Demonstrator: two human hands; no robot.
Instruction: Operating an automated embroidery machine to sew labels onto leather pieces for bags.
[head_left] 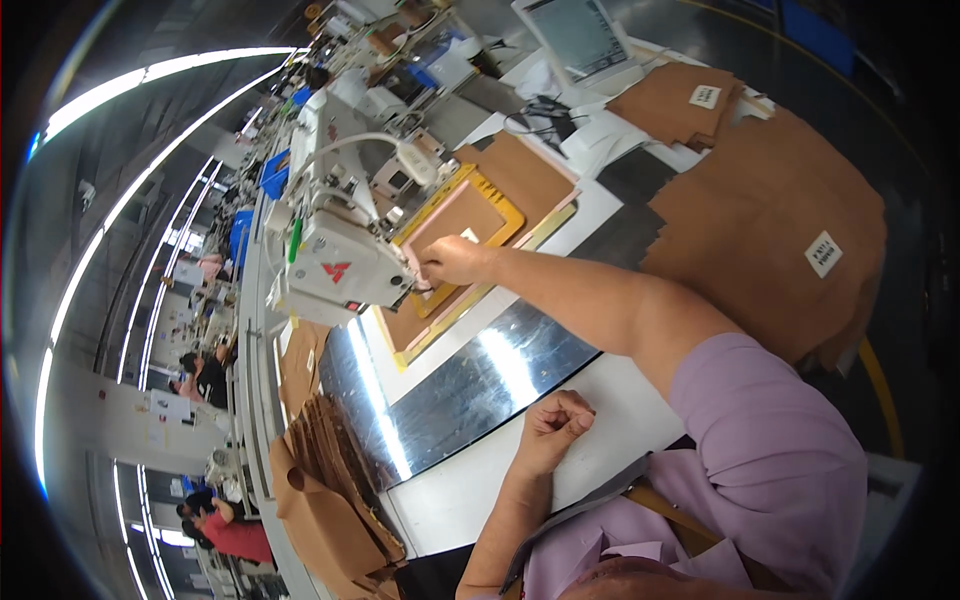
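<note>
We see the right grip (458, 262) stretched out over the worktop (610, 425), close beside the front end of a white sewing machine (335, 245). Its fingers are bent down at the left side of a yellow frame (507, 212). We cannot tell if they pinch something or only press, because the fingertips are partly hidden next to the machine.

The brown sheet (474, 207) lies flat, under the yellow frame and inside its opening. It is right below the right grip and reaches out past the frame, away from us. A small white label (468, 236) sits on it, just beyond the knuckles.

The left grip (556, 428) is curled into a loose fist. It rests near our edge of the worktop, well apart from the brown sheet. Between the two grips we see a shiny metal plate (465, 385).

On our left, folded brown pieces (325, 525) are piled up. On our right lies a big brown pile (780, 215) with a white label on top. Past that stands a screen (580, 45).
</note>
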